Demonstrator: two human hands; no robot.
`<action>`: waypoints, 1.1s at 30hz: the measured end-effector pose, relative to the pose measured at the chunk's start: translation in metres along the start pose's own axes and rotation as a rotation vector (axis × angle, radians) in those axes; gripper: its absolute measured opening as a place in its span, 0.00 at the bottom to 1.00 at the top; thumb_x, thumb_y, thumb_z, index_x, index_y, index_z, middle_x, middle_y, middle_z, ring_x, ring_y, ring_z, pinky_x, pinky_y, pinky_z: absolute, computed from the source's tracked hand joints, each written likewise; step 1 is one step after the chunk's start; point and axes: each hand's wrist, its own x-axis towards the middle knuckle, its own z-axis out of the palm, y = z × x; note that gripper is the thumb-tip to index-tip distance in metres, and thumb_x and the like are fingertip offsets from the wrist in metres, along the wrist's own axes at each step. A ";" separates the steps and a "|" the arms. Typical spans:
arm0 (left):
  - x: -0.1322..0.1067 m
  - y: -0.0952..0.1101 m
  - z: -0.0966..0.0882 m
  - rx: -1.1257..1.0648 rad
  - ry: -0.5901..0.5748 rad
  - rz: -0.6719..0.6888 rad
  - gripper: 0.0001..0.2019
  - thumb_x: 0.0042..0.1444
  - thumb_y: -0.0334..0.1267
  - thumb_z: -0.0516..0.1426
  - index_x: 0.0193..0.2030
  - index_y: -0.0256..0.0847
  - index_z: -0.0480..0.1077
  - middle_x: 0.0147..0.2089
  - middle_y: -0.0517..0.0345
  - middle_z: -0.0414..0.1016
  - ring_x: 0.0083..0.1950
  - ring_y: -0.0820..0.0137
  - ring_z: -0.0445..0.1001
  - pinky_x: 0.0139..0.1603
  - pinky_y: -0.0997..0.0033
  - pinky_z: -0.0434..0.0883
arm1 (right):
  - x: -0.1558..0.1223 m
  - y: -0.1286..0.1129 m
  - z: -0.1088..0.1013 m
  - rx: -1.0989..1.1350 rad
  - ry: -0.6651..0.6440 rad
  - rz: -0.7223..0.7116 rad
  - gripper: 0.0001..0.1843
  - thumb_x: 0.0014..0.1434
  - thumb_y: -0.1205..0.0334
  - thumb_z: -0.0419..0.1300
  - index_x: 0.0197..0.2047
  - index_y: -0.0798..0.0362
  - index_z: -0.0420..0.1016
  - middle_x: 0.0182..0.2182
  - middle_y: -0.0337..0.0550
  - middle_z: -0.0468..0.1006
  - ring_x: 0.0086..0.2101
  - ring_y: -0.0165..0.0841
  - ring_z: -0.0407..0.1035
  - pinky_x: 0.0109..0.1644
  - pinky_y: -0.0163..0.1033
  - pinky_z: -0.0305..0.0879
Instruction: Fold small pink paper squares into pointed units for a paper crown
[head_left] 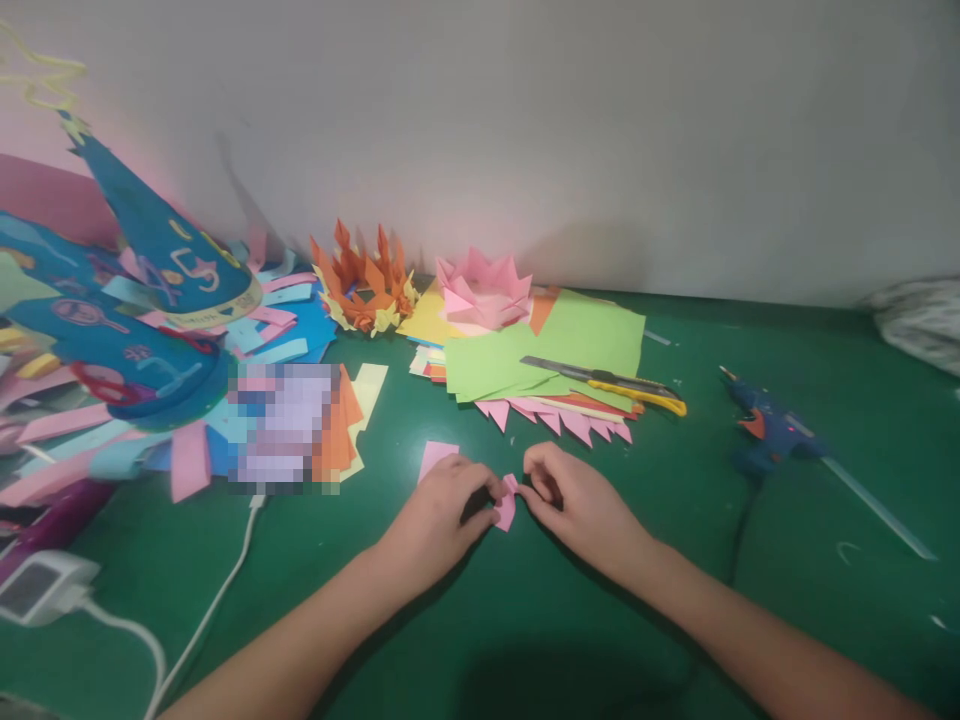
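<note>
A small folded piece of pink paper (506,508) is between my two hands, just above the green tabletop. My left hand (457,505) pinches its left side between thumb and fingers. At the right edge of the paper, the fingertips of my right hand (574,500) close on it, with the other fingers curled. Another pink paper piece (435,457) lies flat, partly covered by my left hand. Beyond the hands, pink pointed paper shapes (577,422) stick out from under green paper sheets (495,362).
A yellow utility knife (637,392) lies on the green sheets. At right is a blue glue gun (780,435) with a clear glue stick. Behind stand a pink paper crown (484,290) and an orange one (366,285). Blue cone hats (169,240) and a white cable (232,570) occupy the left.
</note>
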 end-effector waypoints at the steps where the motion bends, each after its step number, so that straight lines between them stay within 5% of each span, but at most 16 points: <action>1: 0.000 0.000 0.000 0.003 0.000 0.003 0.05 0.54 0.28 0.57 0.36 0.42 0.68 0.39 0.58 0.73 0.45 0.66 0.67 0.46 0.66 0.66 | -0.001 -0.001 -0.001 -0.009 0.016 -0.005 0.08 0.56 0.72 0.51 0.31 0.50 0.55 0.21 0.31 0.57 0.23 0.28 0.56 0.26 0.32 0.49; 5: -0.001 -0.001 0.001 0.014 -0.003 0.021 0.07 0.54 0.28 0.57 0.38 0.42 0.68 0.39 0.57 0.73 0.46 0.65 0.67 0.46 0.65 0.66 | -0.001 -0.005 -0.004 -0.038 0.063 -0.012 0.07 0.59 0.69 0.50 0.30 0.51 0.56 0.21 0.33 0.57 0.23 0.29 0.56 0.27 0.33 0.50; 10: -0.001 -0.003 0.002 0.016 0.012 0.033 0.06 0.54 0.28 0.57 0.38 0.42 0.68 0.38 0.57 0.73 0.45 0.65 0.67 0.46 0.65 0.66 | -0.004 -0.011 0.002 0.011 -0.104 -0.051 0.05 0.58 0.67 0.56 0.34 0.51 0.60 0.23 0.34 0.61 0.25 0.30 0.59 0.28 0.34 0.51; 16: -0.001 -0.003 0.001 0.030 0.028 0.063 0.07 0.55 0.26 0.54 0.37 0.42 0.67 0.37 0.59 0.73 0.43 0.67 0.68 0.46 0.66 0.66 | -0.007 -0.013 0.003 0.079 -0.205 -0.046 0.19 0.49 0.54 0.67 0.34 0.51 0.60 0.26 0.34 0.64 0.28 0.31 0.60 0.29 0.34 0.54; 22: 0.002 -0.007 0.004 0.045 0.069 0.126 0.05 0.55 0.27 0.54 0.35 0.41 0.66 0.36 0.58 0.73 0.41 0.68 0.68 0.44 0.67 0.66 | 0.001 -0.004 -0.003 0.089 -0.055 -0.163 0.03 0.62 0.63 0.54 0.40 0.51 0.65 0.39 0.45 0.72 0.40 0.37 0.63 0.44 0.42 0.60; 33: -0.001 -0.007 0.001 0.187 0.228 0.214 0.06 0.57 0.28 0.48 0.35 0.41 0.64 0.35 0.55 0.71 0.38 0.67 0.67 0.40 0.66 0.66 | 0.003 0.001 -0.012 0.013 -0.232 -0.344 0.19 0.65 0.69 0.44 0.56 0.47 0.65 0.48 0.46 0.72 0.43 0.36 0.64 0.48 0.43 0.62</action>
